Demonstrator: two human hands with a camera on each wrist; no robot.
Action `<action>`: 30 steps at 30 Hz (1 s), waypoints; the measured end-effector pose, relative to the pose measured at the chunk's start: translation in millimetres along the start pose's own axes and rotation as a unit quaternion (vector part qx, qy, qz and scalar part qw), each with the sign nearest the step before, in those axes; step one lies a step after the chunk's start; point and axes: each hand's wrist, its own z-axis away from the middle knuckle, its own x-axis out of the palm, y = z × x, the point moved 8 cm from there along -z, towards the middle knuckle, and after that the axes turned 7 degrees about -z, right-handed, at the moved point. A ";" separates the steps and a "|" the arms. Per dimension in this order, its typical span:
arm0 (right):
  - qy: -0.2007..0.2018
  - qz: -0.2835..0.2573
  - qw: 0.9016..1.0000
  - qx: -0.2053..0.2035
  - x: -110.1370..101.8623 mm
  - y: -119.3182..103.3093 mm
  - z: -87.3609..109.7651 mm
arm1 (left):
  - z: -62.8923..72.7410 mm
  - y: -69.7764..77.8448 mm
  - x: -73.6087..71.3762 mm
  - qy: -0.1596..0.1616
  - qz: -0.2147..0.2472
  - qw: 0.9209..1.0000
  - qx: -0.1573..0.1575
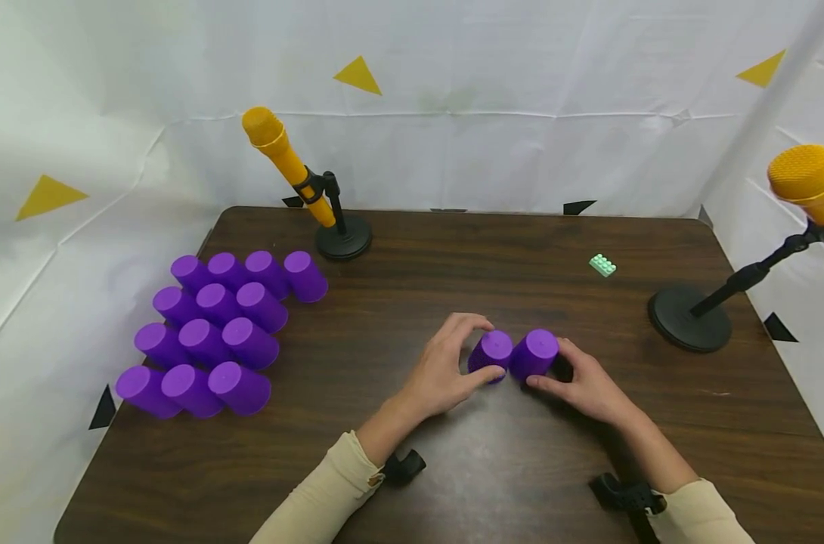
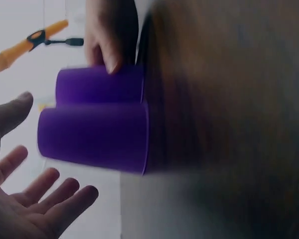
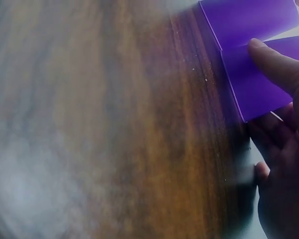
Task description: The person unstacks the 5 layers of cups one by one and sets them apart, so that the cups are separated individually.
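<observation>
Two purple cups stand upside down side by side in mid-table, their sides meeting in the left wrist view. My left hand [image 1: 446, 366] is around the left cup [image 1: 488, 353] with thumb and fingers spread apart; the left wrist view shows a gap between them and that cup's wall. The right cup [image 1: 534, 353] is held by my right hand [image 1: 589, 381]. Its thumb [image 3: 271, 62] lies along the near side of that cup in the right wrist view, with the fingers behind, partly hidden by the cup.
Several more upside-down purple cups [image 1: 249, 342] fill rows at the table's left. A yellow microphone [image 1: 286, 159] on a black stand is behind them; another yellow microphone [image 1: 810, 177] leans at the right. A small mint-green toy brick [image 1: 602, 265] lies at the back right.
</observation>
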 end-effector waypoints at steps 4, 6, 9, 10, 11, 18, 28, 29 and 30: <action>0.005 0.001 1.000 -0.008 -0.3 -1.6 -0.1 | 1.3 5.3 11.0 -0.015 -0.007 1.000 0.010; 0.006 0.001 1.000 -0.010 -0.6 -1.9 -0.4 | 1.3 5.0 13.1 -0.011 -0.009 1.000 0.007; 0.007 0.000 1.000 -0.008 -1.0 -0.4 -1.6 | 0.8 3.0 14.5 -0.004 -0.005 1.000 0.002; 0.006 0.000 1.000 -0.007 -1.2 -0.1 -1.8 | 0.7 2.4 14.7 -0.003 -0.004 1.000 0.001; 0.006 -0.001 1.000 -0.006 -1.3 0.5 -2.0 | 0.8 1.9 14.6 -0.001 -0.002 1.000 0.000; 0.000 -0.004 1.000 0.007 -0.8 4.0 -0.3 | 3.2 0.2 13.8 0.012 0.017 1.000 0.011; 0.011 0.004 1.000 -0.017 -0.7 -0.5 -1.2 | 24.9 -17.5 -25.7 0.060 0.039 0.997 -0.023; 0.011 0.005 1.000 -0.017 -0.7 -0.4 -1.2 | 29.8 -21.6 -33.9 0.069 0.034 0.996 -0.034; 0.012 0.005 1.000 -0.017 -0.7 -0.1 -1.2 | 35.3 -26.2 -42.7 0.080 0.022 0.996 -0.045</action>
